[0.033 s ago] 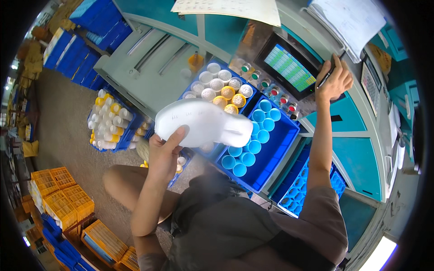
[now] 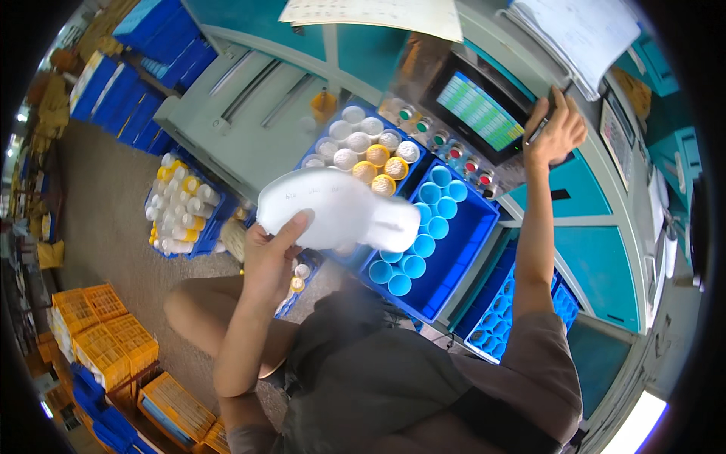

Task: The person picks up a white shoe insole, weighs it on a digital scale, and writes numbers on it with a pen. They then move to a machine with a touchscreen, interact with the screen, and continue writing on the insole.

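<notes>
My left hand (image 2: pixel 272 257) is closed on a flat white paddle-shaped piece (image 2: pixel 321 206), thumb on top. The piece is broad at the thumb and narrows to the right, with faint marks on its face. It hovers over a blue crate (image 2: pixel 448 281) of light-blue cups (image 2: pixel 425 245) and hides some of them. Behind it, another blue crate holds white and yellow cups (image 2: pixel 376 155) filled with pale material. Up at the right, my right hand (image 2: pixel 558 130) has a dark pen (image 2: pixel 538 130) between its fingers, beside a lit touch screen (image 2: pixel 481 111).
Green and red buttons (image 2: pixel 456 152) line the panel below the screen. A paper pad (image 2: pixel 578 38) rests above my right hand. On the left floor stand a blue crate of white and yellow cups (image 2: pixel 181 204) and orange crates (image 2: pixel 113 333). More light-blue cups (image 2: pixel 495 318) sit at lower right.
The whole view has shifted slightly. My right hand's fingers and the pen have moved a little. The white piece stays in my left hand.
</notes>
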A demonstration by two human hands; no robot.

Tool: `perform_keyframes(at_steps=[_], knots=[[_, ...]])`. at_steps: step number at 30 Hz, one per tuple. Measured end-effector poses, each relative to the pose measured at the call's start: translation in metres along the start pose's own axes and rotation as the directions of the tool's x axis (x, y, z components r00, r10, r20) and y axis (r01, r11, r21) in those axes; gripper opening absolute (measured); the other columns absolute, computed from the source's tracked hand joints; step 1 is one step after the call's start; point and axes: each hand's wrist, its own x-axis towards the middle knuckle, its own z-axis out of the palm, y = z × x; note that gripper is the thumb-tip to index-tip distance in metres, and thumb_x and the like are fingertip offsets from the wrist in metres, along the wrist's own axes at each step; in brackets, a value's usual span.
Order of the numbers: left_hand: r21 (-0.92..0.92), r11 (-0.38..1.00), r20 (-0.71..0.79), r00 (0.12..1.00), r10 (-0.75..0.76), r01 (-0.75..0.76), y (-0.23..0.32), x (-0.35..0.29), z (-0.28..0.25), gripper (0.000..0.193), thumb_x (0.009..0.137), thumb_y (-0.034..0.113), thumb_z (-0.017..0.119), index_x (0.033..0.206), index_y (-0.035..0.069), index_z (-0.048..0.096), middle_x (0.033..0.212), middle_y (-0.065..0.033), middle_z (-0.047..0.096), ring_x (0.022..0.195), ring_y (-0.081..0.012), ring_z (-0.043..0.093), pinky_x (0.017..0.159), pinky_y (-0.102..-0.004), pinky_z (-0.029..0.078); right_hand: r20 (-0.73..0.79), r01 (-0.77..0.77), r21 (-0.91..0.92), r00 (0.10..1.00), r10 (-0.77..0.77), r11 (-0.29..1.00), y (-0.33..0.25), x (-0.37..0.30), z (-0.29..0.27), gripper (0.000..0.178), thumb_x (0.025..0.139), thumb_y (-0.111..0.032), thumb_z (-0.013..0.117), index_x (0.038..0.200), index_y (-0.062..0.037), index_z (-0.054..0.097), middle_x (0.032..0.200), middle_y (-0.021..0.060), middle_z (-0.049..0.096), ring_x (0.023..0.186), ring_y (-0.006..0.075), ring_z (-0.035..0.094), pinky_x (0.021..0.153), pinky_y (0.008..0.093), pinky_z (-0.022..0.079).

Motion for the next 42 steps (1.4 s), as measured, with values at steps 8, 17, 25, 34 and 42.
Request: perform_keyframes(at_steps=[8,17,25,34,42], knots=[[0.316,0.938,0.179,0.962,-0.204,0.141,0.042,0.023,0.03,0.027,0.088,0.011,0.066,0.112,0.001,0.061,0.104,-0.0082,0.068,0.095,-0.0165,0.066,0.079,-0.0302,0.053,0.018,-0.089,0.419,0.996,0.09,0.904,-0.01,-0.003,-0.032,0.046,0.091,-0.025,0.058,0.131,-0.0029,0.051,0.112,0.0139,0.06,0.096,0.0315,0.052,0.093,0.0459,0.033],[0.375,0.921,0.421,0.865,-0.273,0.108,0.075,0.106,0.057,0.031,0.089,0.014,0.065,0.115,-0.001,0.06,0.108,-0.0095,0.067,0.097,-0.0155,0.064,0.083,-0.0312,0.051,0.319,-0.234,0.332,0.939,0.125,0.914,-0.087,-0.052,-0.086,0.027,0.075,-0.009,0.072,0.102,-0.0102,0.069,0.078,0.0001,0.063,0.075,0.0174,0.056,0.08,0.0355,0.036],[0.367,0.923,0.418,0.866,-0.276,0.117,0.072,0.125,0.048,0.032,0.088,0.016,0.067,0.115,0.0,0.06,0.109,-0.0087,0.066,0.099,-0.0153,0.063,0.086,-0.0316,0.049,0.297,-0.112,0.283,0.955,0.024,0.952,-0.095,-0.039,-0.061,0.024,0.078,-0.009,0.07,0.102,-0.0122,0.069,0.078,-0.0013,0.063,0.075,0.0163,0.056,0.079,0.035,0.036],[0.39,0.918,0.373,0.9,-0.226,0.069,0.087,0.13,0.033,0.042,0.087,0.018,0.067,0.121,-0.002,0.054,0.116,-0.0112,0.063,0.107,-0.0183,0.061,0.089,-0.0331,0.049,0.272,-0.084,0.263,0.962,0.01,0.961,-0.1,-0.053,-0.052,0.024,0.078,-0.005,0.069,0.102,-0.0112,0.069,0.078,-0.0005,0.064,0.074,0.0158,0.057,0.077,0.034,0.034],[0.56,0.827,0.395,0.863,-0.314,0.045,0.088,0.155,0.051,0.046,0.086,0.021,0.069,0.119,-0.007,0.052,0.114,-0.0156,0.062,0.107,-0.0202,0.06,0.094,-0.0355,0.048,0.235,-0.029,0.31,0.971,-0.047,0.95,-0.11,-0.04,-0.04,0.025,0.078,-0.006,0.07,0.102,-0.0127,0.069,0.076,-0.0008,0.063,0.075,0.0149,0.057,0.078,0.0335,0.035]])
